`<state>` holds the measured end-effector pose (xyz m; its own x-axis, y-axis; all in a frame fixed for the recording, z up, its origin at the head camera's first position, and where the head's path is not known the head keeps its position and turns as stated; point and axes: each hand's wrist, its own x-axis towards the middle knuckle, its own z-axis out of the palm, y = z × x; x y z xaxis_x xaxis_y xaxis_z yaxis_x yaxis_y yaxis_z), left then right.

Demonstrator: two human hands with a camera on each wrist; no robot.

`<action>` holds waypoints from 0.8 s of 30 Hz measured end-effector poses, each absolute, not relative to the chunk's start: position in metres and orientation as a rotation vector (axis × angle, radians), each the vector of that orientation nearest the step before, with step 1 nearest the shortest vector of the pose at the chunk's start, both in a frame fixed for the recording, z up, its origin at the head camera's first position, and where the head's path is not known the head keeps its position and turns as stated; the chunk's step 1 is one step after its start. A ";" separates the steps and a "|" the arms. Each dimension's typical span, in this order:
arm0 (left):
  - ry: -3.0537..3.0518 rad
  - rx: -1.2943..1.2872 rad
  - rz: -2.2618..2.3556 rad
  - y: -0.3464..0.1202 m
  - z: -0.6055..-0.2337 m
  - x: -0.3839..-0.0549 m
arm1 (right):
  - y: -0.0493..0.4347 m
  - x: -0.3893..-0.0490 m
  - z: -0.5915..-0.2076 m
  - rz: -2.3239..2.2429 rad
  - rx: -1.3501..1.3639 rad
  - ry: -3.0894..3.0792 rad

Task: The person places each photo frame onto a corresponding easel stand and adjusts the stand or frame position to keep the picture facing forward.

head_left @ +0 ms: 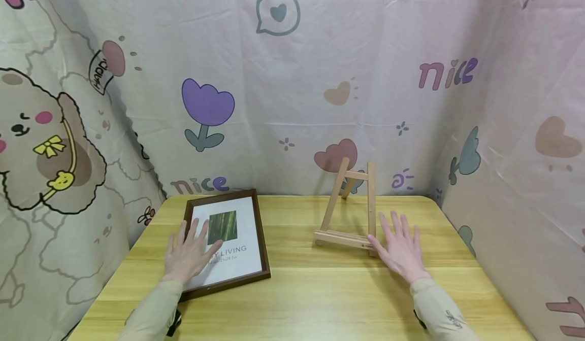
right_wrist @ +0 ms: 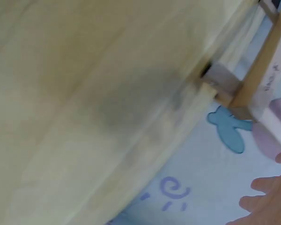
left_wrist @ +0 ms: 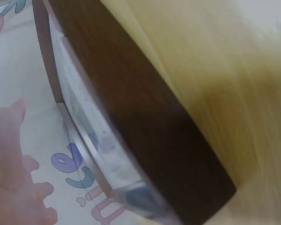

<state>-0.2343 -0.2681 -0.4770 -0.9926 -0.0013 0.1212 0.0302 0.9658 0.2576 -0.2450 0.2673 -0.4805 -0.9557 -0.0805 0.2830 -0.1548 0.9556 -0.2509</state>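
A picture frame (head_left: 260,229) with a dark brown border lies flat at the table's left, a small green picture and printed letters inside it. Over its left side my left hand (head_left: 187,252) is spread, palm down, hiding part of the sheet. The frame's thick brown edge (left_wrist: 126,103) fills the middle of the left wrist view, with part of the hand (left_wrist: 14,173) at the left. A small wooden easel (head_left: 343,239) stands upright right of centre. My right hand (head_left: 399,249) is spread beside it, its thumb overlapping the ledge's right end in the head view.
The light wooden table (head_left: 292,300) reaches back to a patterned cloth (head_left: 292,77), which also hangs at both sides. Between the picture frame and the easel lies a stretch of bare wood.
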 end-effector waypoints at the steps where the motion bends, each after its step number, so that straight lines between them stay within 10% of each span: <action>1: -2.996 -0.025 -0.404 -0.268 -0.476 -0.232 | 0.265 -0.244 -0.479 0.386 0.185 -2.828; 24: -3.018 -0.027 -0.498 -0.288 -0.477 -0.210 | 0.167 -0.242 -0.464 0.395 0.448 -2.810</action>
<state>-0.2103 -0.2876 -0.4774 -0.9965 0.0038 0.0840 0.0306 0.9469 0.3200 -0.2420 0.1666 -0.4642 -0.9162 -0.2631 0.3022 -0.3362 0.9151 -0.2225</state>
